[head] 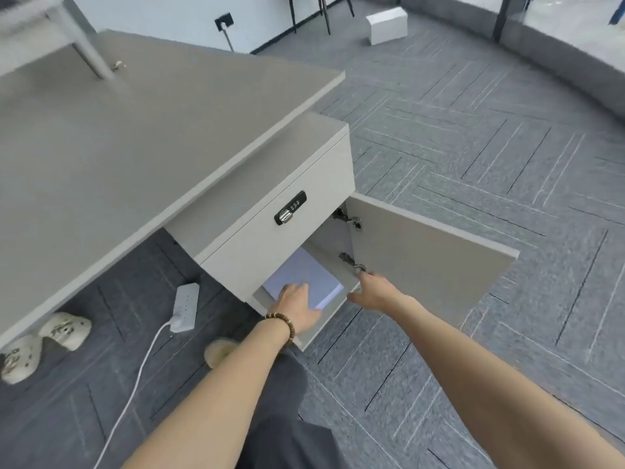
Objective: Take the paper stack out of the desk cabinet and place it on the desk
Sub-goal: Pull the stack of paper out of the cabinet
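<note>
**Both hands at the open cabinet, paper inside**

2 bare forearms reach forward and down over dark grey trousers. Left hand [297,308], with a brown beaded bracelet [282,324] at the wrist, lies palm-down on the near part of the white rectangular paper stack [301,274]; fingers flat on the top sheet, not curled round an edge as far as can be seen. Right hand [375,291] hangs just right of the stack, fingers loosely spread, gripping nothing; fingertips near the lower hinge, contact not discernible.

Stack lies flat in the lower compartment of the pale grey desk cabinet [270,252], under the drawer front that carries a black combination lock [290,208]. Pale grey cabinet door [426,252] stands swung wide to the right on 2 metal hinges.

On the grey patterned carpet [473,157], left of the cabinet: white power strip [184,306] with white cable, a pair of cream clogs [44,343], 1 tan fuzzy slipper [220,352].

Above, the grey flat desk top [135,137]. Far back, a white box [387,24] on the floor near a wall socket [223,21].
</note>
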A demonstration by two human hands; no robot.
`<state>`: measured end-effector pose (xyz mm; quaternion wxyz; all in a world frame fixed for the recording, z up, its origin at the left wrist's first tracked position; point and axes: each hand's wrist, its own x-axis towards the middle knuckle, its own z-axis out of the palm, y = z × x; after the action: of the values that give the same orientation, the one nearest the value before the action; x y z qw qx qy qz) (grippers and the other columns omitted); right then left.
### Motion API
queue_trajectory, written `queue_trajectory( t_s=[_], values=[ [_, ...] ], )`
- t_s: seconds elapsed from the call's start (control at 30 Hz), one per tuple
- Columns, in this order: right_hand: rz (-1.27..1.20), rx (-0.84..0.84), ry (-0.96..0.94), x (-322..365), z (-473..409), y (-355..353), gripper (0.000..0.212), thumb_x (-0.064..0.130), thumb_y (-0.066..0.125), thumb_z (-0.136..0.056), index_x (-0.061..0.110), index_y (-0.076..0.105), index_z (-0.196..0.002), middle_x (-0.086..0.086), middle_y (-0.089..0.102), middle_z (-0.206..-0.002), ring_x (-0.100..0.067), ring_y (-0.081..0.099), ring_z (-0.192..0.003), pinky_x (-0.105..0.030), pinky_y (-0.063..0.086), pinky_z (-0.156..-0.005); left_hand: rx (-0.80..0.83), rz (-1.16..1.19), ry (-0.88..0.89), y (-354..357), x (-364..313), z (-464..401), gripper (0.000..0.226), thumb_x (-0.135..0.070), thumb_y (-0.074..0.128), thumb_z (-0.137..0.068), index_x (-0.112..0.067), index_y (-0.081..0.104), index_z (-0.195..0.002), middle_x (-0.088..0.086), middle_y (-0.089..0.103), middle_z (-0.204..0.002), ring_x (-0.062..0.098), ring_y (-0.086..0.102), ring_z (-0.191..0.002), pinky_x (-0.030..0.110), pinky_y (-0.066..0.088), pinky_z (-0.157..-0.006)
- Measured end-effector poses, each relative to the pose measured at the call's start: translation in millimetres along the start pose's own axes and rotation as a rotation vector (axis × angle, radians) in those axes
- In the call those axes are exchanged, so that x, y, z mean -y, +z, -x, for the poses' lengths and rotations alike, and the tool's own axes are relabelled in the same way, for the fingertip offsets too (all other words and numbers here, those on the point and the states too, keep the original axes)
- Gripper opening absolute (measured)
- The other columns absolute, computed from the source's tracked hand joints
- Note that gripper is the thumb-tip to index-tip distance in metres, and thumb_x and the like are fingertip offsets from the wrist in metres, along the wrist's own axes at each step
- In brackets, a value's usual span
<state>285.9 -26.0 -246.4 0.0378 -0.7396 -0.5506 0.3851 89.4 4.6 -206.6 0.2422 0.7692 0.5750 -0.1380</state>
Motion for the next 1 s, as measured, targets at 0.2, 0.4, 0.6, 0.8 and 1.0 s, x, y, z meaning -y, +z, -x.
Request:
queue_trajectory(
  t_s=[0.2, 0.4, 0.6, 0.8, 1.0],
  values=[
    [0.02, 0.033, -0.012, -2, -74, 31, 0.066, 0.038, 0.056, -0.098, 0.004, 0.034, -0.149, -0.022, 0.038, -0.152, -0.039, 0.05, -0.133, -0.046, 0.046, -0.103, -0.045, 0.136, -0.094, 45, 28, -73, 0.053, -0.033, 0.062, -0.089, -0.005, 0.043, -0.129, 0.015, 0.049, -0.135, 0.033, 0.044, -0.13, 0.049, 0.048, -0.1],
    [0.026, 0.074, -0.002, -12, -143, 70, 0.063, 0.038, 0.056, -0.097, 0.004, 0.037, -0.146, -0.021, 0.049, -0.142, -0.036, 0.052, -0.128, -0.045, 0.046, -0.102, -0.099, 0.308, -0.255, 100, 56, -127, 0.056, -0.034, 0.066, -0.086, -0.008, 0.04, -0.129, 0.014, 0.047, -0.135, 0.031, 0.038, -0.134, 0.044, 0.048, -0.097],
    [0.044, 0.129, -0.005, -21, -195, 102, 0.063, 0.037, 0.053, -0.098, 0.005, 0.033, -0.148, -0.021, 0.045, -0.144, -0.037, 0.049, -0.13, -0.044, 0.045, -0.102, -0.075, 0.426, -0.376, 142, 80, -168, 0.07, -0.033, 0.066, -0.088, -0.005, 0.031, -0.142, 0.017, 0.041, -0.143, 0.031, 0.037, -0.138, 0.042, 0.043, -0.104],
    [-0.007, 0.148, 0.011, -30, -235, 127, 0.068, 0.037, 0.057, -0.095, 0.005, 0.032, -0.149, -0.022, 0.043, -0.146, -0.036, 0.046, -0.133, -0.045, 0.044, -0.105, -0.113, 0.579, -0.5, 171, 90, -197, 0.089, -0.03, 0.068, -0.087, -0.005, 0.015, -0.153, 0.022, 0.026, -0.156, 0.035, 0.029, -0.145, 0.044, 0.035, -0.115],
    [-0.061, 0.128, 0.019, -35, -260, 145, 0.08, 0.038, 0.061, -0.094, 0.007, 0.022, -0.156, -0.022, 0.035, -0.152, -0.039, 0.039, -0.14, -0.047, 0.038, -0.111, -0.145, 0.67, -0.597, 186, 95, -218, 0.095, -0.029, 0.073, -0.083, -0.009, 0.013, -0.155, 0.023, 0.022, -0.157, 0.036, 0.035, -0.141, 0.045, 0.037, -0.113]
  ],
)
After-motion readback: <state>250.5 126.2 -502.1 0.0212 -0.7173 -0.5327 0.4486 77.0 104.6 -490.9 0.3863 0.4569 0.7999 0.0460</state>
